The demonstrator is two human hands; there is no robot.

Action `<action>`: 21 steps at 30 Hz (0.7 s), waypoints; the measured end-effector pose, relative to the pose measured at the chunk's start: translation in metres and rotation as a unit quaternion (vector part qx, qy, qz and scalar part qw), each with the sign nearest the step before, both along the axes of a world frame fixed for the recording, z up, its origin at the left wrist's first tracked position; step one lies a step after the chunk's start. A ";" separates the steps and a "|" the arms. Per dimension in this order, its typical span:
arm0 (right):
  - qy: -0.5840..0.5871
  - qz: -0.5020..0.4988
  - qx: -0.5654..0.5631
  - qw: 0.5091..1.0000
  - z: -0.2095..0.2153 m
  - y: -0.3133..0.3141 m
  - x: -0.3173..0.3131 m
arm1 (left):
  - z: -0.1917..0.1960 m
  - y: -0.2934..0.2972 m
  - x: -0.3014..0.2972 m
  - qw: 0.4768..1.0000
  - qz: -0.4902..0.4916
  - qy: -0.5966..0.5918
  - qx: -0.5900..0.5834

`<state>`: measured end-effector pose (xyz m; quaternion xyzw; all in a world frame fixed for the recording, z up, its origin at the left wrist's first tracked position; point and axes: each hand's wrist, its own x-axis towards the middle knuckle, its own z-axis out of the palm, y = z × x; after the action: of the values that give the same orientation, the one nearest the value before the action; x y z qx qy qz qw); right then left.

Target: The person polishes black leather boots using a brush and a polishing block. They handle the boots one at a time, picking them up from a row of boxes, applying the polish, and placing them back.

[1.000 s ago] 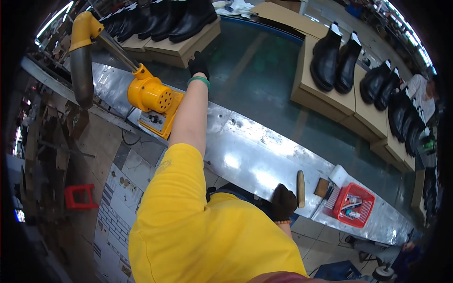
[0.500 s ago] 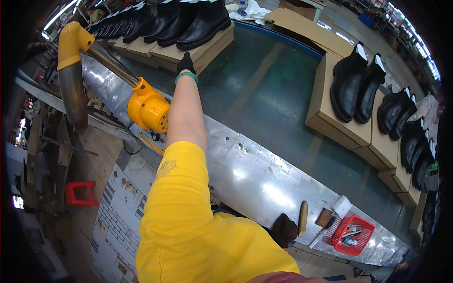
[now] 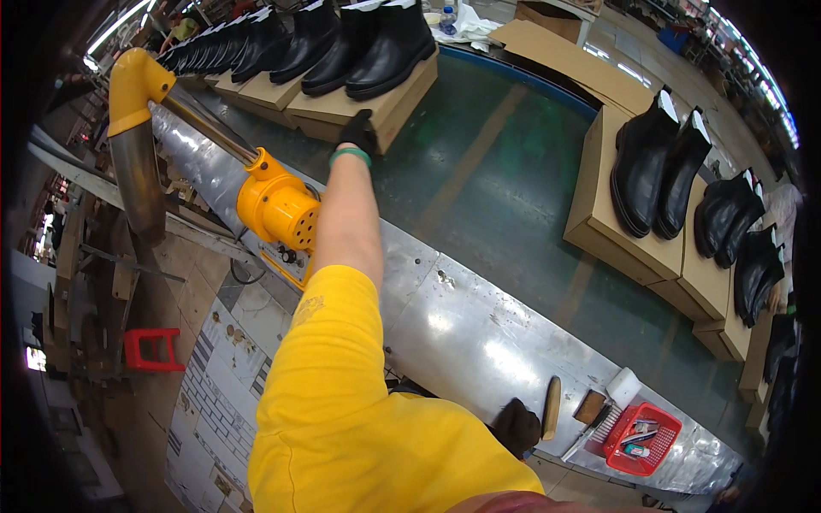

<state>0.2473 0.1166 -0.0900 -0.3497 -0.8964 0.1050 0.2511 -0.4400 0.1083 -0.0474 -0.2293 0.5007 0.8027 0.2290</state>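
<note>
On green conveyor belt, gloved left hand grips edge of cardboard box carrying black boots; gloved right hand rests low by metal ledge, grip unclear.

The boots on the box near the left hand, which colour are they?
Black boots, on a brown cardboard box beside the gloved left hand; head view.

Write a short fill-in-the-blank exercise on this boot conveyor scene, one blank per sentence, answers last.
1. The left hand, in a black glove, touches a flat cardboard box that carries a pair of black ____.
2. The blower housing beside the left forearm is coloured ____.
3. The small plastic basket on the shiny metal ledge is ____.
4. The right hand rests near a ____-handled brush.

Missing words: boots; yellow; red; wooden
</note>
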 end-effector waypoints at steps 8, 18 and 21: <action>-0.010 0.029 0.103 0.994 0.030 -0.005 -0.018 | -0.031 0.110 0.127 0.978 0.086 0.080 0.172; -0.045 0.003 0.029 0.999 0.015 -0.003 -0.013 | -0.018 0.089 0.247 0.991 -0.026 0.079 0.105; -0.009 -0.018 0.011 1.000 0.003 -0.003 -0.008 | 0.012 0.076 0.247 0.982 0.098 0.001 0.163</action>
<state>0.2397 0.1140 -0.0870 -0.3644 -0.8932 0.0872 0.2488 -0.1933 0.1843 -0.0357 -0.2360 0.3382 0.8924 0.1831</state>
